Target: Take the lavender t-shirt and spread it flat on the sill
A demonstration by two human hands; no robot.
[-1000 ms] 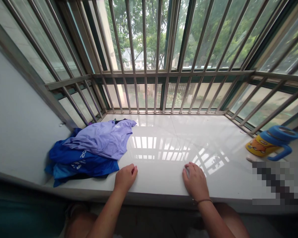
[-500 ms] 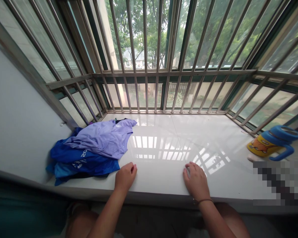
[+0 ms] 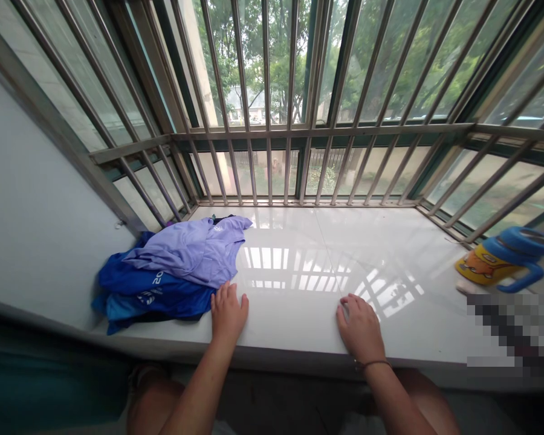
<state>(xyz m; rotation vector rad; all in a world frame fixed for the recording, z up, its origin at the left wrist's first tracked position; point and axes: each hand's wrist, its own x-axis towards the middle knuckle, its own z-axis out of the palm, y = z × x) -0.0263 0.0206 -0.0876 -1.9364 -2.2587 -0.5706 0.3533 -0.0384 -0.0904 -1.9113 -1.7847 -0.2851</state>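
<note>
My left hand [image 3: 229,314] rests at the right edge of the clothes pile, its fingers stretched out and slightly apart, holding nothing. Its fingertips are beside a blue garment [image 3: 181,298] with white print, perhaps touching it. On top of that garment lies a crumpled lavender shirt [image 3: 190,244]. Farther right, my right hand [image 3: 360,326] lies on the white windowsill [image 3: 290,320]. Its fingers are loosely bent, a gap shows between thumb and forefinger, and nothing is visible in it. A thin band circles the right wrist.
At the right end of the sill stands a blue and yellow cartoon bottle [image 3: 494,263] with a handle. Near it is a blurred-out patch. Metal bars [image 3: 267,109] line the windows behind the sill. My legs are below its front edge, and a dark green cloth [image 3: 45,374] hangs at lower left.
My left hand has opened from a loose fist, its fingers now reaching forward beside the clothes. The right hand stays about where it was. The whole view has shifted slightly.
</note>
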